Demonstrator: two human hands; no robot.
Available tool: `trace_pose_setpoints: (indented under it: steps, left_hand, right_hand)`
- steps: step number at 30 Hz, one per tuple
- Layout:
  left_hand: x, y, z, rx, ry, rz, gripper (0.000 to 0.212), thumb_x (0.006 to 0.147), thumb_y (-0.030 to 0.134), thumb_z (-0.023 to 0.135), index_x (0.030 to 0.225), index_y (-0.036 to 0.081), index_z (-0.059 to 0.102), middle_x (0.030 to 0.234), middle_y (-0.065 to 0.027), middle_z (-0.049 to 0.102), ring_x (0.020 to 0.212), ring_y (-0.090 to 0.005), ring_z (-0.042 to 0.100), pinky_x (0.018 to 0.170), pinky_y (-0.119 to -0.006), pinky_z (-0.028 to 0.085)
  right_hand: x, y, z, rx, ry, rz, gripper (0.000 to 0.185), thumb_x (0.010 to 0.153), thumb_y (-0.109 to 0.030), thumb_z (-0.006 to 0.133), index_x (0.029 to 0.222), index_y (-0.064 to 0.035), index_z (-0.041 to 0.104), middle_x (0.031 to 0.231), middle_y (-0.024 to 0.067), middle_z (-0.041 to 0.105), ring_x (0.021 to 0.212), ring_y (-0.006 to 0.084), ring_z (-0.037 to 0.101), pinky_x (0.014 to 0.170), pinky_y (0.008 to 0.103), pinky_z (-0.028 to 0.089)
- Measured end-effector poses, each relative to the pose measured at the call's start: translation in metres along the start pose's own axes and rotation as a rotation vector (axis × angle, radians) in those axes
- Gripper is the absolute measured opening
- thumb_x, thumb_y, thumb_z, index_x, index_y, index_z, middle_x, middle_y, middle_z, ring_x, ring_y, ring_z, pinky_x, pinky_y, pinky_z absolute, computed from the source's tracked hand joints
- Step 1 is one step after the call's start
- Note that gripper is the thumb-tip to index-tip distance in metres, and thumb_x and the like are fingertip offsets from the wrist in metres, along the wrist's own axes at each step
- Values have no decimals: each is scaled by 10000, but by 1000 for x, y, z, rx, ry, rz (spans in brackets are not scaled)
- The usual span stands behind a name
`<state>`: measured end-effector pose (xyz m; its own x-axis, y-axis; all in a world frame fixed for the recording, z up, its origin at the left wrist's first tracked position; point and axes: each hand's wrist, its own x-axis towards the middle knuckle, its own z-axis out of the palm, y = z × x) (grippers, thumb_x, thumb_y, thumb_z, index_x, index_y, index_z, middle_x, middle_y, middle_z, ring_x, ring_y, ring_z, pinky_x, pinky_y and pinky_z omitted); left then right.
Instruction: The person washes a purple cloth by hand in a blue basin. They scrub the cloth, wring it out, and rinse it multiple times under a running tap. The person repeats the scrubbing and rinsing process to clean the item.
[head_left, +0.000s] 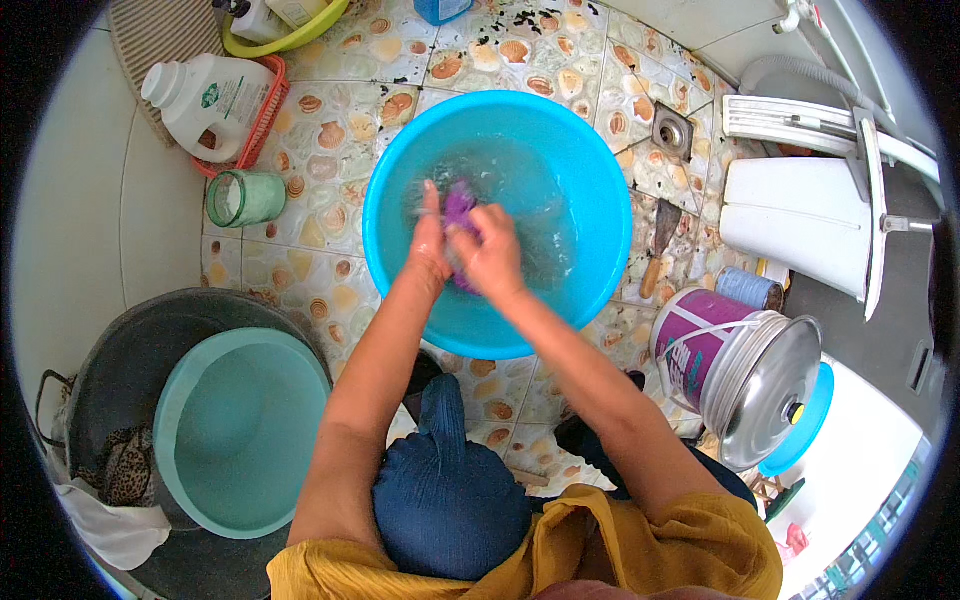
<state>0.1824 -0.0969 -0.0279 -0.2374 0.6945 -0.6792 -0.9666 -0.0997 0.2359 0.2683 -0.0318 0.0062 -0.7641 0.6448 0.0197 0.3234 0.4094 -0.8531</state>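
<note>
A round blue plastic basin (611, 217) with cloudy water stands on the tiled floor before me. Over the water, a purple cloth (459, 199), blurred by motion, lies between my two hands. My right hand (489, 247) is closed around part of the cloth. On the cloth's left side is my left hand (431, 240), its thumb or a finger pointing up and its palm turned towards the cloth; whether it grips the cloth is hidden by blur.
At left stand a white detergent jug (221, 105) in a red basket, a glass jar (247, 199) and a dark tub (112, 352) holding a pale green basin (169, 420). A scraper (660, 247), a floor drain (672, 132) and a lidded bucket (697, 345) are at right.
</note>
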Motion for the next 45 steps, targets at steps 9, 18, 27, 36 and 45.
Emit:
trace_pose_setpoints:
  steps: [9,18,27,36,45]
  left_hand:
    - [-6,-32,15,161,128,137,256,919,276,517,1065,72,571,1032,-81,636,936,-219,613,851,-402,498]
    - [-51,29,12,1092,347,398,133,769,78,620,897,103,595,862,-65,602,818,-222,570,768,-341,455]
    - [-50,13,59,1408,-221,969,320,691,80,610,1010,67,587,1055,-159,490,1022,-356,475,876,-479,390]
    - [-86,18,100,1132,-357,789,154,857,116,576,936,-15,593,837,-80,492,796,-189,482,723,-307,401]
    - [-135,58,161,614,-416,1118,218,817,43,567,1015,-44,598,1036,-97,533,936,-182,504,858,-292,391]
  right_hand:
    - [31,61,-59,-197,24,177,302,888,-356,573,806,-65,565,799,153,603,743,302,604,619,462,453]
    - [38,-44,-174,1205,143,567,188,901,-218,591,962,-41,610,919,55,643,851,167,607,814,329,484]
    - [49,-147,-206,1487,-130,383,339,976,-282,449,1110,13,549,1087,145,620,991,256,595,886,442,469]
    - [75,-56,-161,302,-6,222,203,874,-110,583,1056,-18,584,989,114,615,940,240,573,855,338,452]
    - [30,51,-56,-562,-135,71,652,718,-22,629,1325,-63,395,1294,197,400,1163,400,422,945,483,421]
